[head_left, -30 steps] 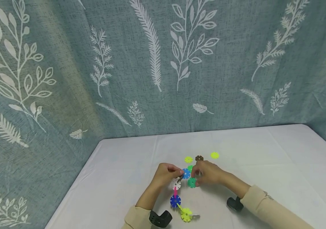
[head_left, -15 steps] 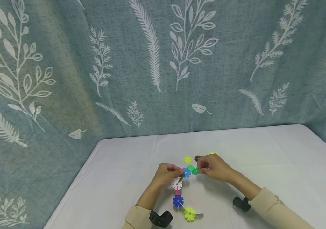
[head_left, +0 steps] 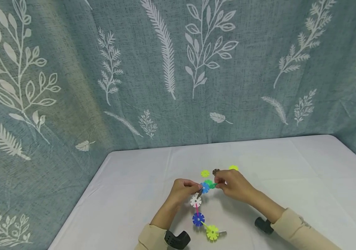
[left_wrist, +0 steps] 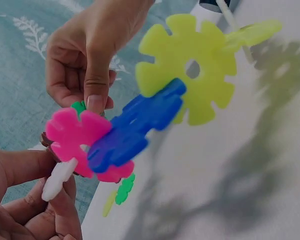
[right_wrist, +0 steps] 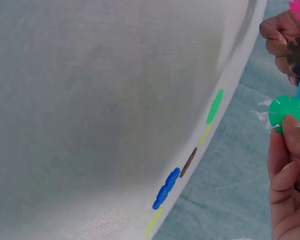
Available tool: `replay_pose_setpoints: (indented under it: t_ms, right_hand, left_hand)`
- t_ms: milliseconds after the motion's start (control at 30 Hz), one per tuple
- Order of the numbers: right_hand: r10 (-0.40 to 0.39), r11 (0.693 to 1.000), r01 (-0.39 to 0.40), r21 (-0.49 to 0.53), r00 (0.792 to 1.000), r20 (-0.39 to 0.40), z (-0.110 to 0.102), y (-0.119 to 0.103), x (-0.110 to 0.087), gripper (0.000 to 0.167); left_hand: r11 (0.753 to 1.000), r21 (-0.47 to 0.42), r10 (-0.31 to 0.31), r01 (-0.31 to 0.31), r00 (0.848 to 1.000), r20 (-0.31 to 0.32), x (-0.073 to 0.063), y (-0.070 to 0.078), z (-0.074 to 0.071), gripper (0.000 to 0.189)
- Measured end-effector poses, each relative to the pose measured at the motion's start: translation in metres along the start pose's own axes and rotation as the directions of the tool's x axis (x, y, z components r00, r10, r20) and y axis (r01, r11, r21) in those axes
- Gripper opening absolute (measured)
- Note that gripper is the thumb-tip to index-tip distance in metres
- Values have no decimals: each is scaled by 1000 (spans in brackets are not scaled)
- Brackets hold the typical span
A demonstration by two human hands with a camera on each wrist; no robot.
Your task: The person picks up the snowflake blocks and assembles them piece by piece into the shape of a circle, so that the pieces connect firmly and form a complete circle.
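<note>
My left hand [head_left: 184, 191] pinches a chain of interlocking notched plastic discs near its brown disc [right_wrist: 297, 56] and light blue disc [head_left: 204, 188]. Below these hang a white disc [head_left: 195, 201], a pink disc [left_wrist: 76, 137], a dark blue disc [head_left: 198, 219] and a yellow disc [left_wrist: 190, 62], with a grey piece [head_left: 223, 233] at the end. Between thumb and fingers, my right hand [head_left: 234, 184] holds a green disc [right_wrist: 285, 111] edge to edge with the light blue one. The left wrist view shows this green disc mostly hidden behind the right thumb.
Loose discs lie on the white-covered table [head_left: 290, 180] beyond the hands: a yellow disc [head_left: 205, 173], a brown disc [head_left: 216, 172], another yellow disc [head_left: 233, 167], a green disc [right_wrist: 215, 106] and a blue disc [right_wrist: 166, 188]. A leaf-patterned curtain [head_left: 178, 69] hangs behind the table.
My right hand has lifted the green disc up to the light blue disc and turned it more edge-on. The chain's lower end has swung right, while my left hand stays nearly in place.
</note>
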State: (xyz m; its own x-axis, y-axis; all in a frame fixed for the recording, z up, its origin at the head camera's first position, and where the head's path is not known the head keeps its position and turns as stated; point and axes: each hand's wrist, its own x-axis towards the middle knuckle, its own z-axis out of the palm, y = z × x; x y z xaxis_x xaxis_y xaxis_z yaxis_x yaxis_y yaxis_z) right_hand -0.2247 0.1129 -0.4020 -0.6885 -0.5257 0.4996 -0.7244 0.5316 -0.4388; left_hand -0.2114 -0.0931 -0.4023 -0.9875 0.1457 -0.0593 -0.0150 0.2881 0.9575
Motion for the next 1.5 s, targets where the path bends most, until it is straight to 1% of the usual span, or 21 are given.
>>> replay_pose_setpoints:
  t_ms: [33, 100, 267, 400, 600, 733, 800, 833, 867, 933, 967, 1000, 1067, 1100, 1167, 1233, 1300, 1333, 1400, 1433, 1500]
  right_hand:
    - [8, 1000, -8, 12, 1000, -5, 0, 0, 0, 21]
    - [29, 999, -29, 41, 1000, -7, 0, 1, -1, 20]
    - [80, 992, -80, 96, 997, 10, 0, 2, -1, 15]
    - [103, 987, -104, 124, 995, 13, -1, 1, 0, 14]
    - [106, 986, -108, 126, 994, 17, 1, 0, 2, 12]
    - [86, 991, -85, 99, 996, -11, 3, -3, 2, 13]
    - [83, 993, -81, 80, 996, -26, 3, -3, 2, 14]
    - [80, 995, -77, 68, 996, -33, 3, -3, 2, 14]
    - [75, 996, -73, 58, 997, -34, 4, -3, 3, 14]
    - [76, 995, -75, 61, 997, -13, 4, -2, 4, 15]
    - [76, 995, -76, 64, 997, -1, 4, -2, 4, 15]
    - [75, 994, -76, 73, 997, 17, 4, -1, 5, 15]
    - [82, 991, -88, 101, 995, 61, 4, -1, 6, 14]
    - [89, 988, -98, 118, 993, 80, 5, 0, 7, 14]
    - [107, 982, -121, 145, 989, 100, 5, 1, 7, 13]
    - [121, 976, -140, 169, 986, 114, 6, 2, 8, 11]
    - [131, 970, -153, 191, 984, 124, 7, 2, 9, 10]
    - [137, 966, -162, 204, 982, 129, 8, 2, 10, 9]
    - [149, 957, -178, 230, 979, 140, 9, 2, 11, 8]
    - [151, 952, -185, 245, 977, 150, 9, 3, 12, 8]
    - [154, 941, -199, 273, 972, 177, 8, 5, 13, 5]
  left_hand:
    - [1000, -4, 11, -11, 1000, 3, 0, 0, 0, 23]
    - [1000, -14, 5, -5, 1000, 5, -1, 1, 0, 24]
    - [999, -21, -35, 35, 999, -2, 0, 2, 1, 24]
    - [999, -32, -40, 40, 999, 2, 1, 2, 1, 24]
    - [998, -60, -32, 33, 999, 10, 1, 1, 2, 24]
    - [996, -73, -51, 49, 998, -23, 0, 2, 8, 23]
    - [996, -75, -50, 47, 998, -35, 0, 1, 10, 22]
    - [997, -71, -44, 41, 998, -41, 0, 1, 11, 21]
    - [999, -47, -23, 21, 999, -47, 0, 1, 12, 20]
    - [998, 51, 26, -22, 997, -70, 1, -1, 12, 18]
    - [993, 110, 56, -46, 995, -86, 1, -1, 12, 17]
    - [982, 177, 88, -68, 990, -108, 1, -1, 11, 17]
    - [942, 314, 175, -121, 973, -152, 1, -1, 10, 15]
    - [923, 356, 219, -150, 962, -164, 1, -1, 9, 14]
    - [888, 399, 313, -230, 937, -155, 1, -1, 9, 13]
    - [856, 412, 388, -313, 915, -112, 1, 0, 9, 12]
    - [831, 410, 430, -375, 901, -48, 2, 1, 10, 12]
    - [820, 416, 440, -393, 898, -18, 2, 1, 11, 12]
    - [801, 436, 444, -409, 896, 24, 1, 2, 11, 11]
    - [792, 450, 446, -413, 894, 35, 1, 2, 11, 9]
    - [782, 470, 444, -411, 895, 44, 0, 2, 11, 6]
